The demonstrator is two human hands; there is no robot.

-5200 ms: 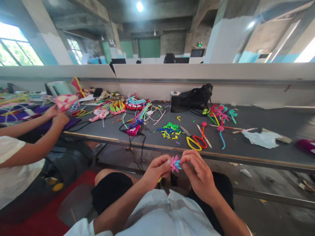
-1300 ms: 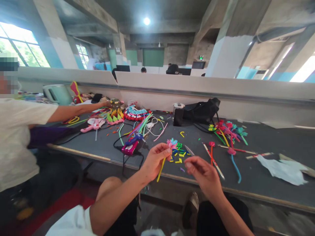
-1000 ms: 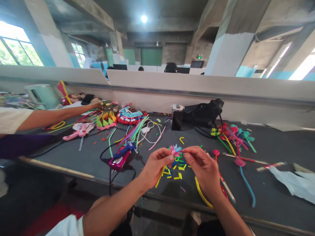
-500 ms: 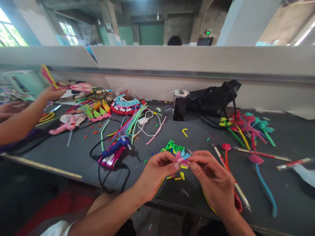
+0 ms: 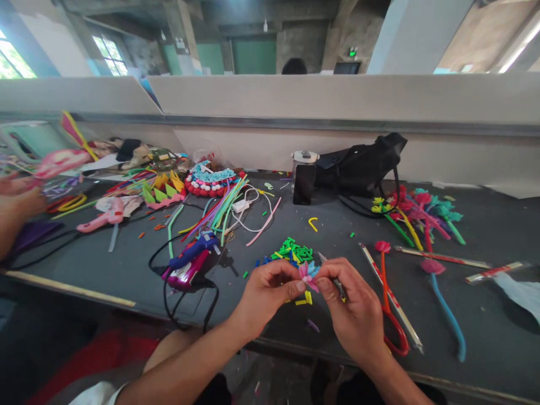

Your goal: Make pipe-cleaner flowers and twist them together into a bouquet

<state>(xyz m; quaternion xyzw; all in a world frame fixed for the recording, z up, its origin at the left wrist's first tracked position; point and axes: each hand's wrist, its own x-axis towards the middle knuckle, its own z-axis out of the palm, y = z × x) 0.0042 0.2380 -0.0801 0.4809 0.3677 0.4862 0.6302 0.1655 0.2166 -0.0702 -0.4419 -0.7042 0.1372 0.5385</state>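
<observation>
Between both hands, just above the table, is a small craft flower with pink and light blue petals. My left hand pinches its left side between thumb and fingers. My right hand is closed at its right side, fingertips against the petals. A thin grey pointed tip shows behind the right fingers; what it belongs to is mostly hidden. Beyond the hands lies a heap of short green pieces, with some blue and yellow ones. Several yellow pieces lie under the flower.
On the left are a blue and magenta glue gun with a black cord, a pink glue gun and a bundle of coloured stems. Finished flowers, a black bag and a phone stand rightward. A co-worker's hand is far left.
My hands stay on the flower, which has turned slightly. The yellow strip seen below my hands is out of sight. The co-worker's hand and a pink object moved left. The view shifted slightly.
</observation>
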